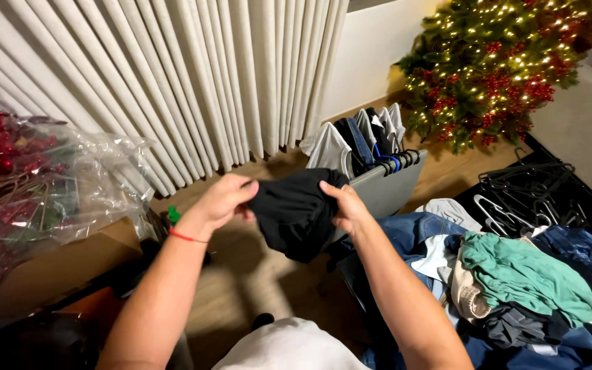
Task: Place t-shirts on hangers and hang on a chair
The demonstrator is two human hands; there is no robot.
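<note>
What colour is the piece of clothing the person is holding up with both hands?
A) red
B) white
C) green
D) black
D: the left hand and the right hand each grip an edge of a black garment that hangs between them, while the green garment lies untouched on the clothes pile to the right.

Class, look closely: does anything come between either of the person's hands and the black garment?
Nothing visible does. The left hand and the right hand both grip the black garment directly, at its top corners.
</note>
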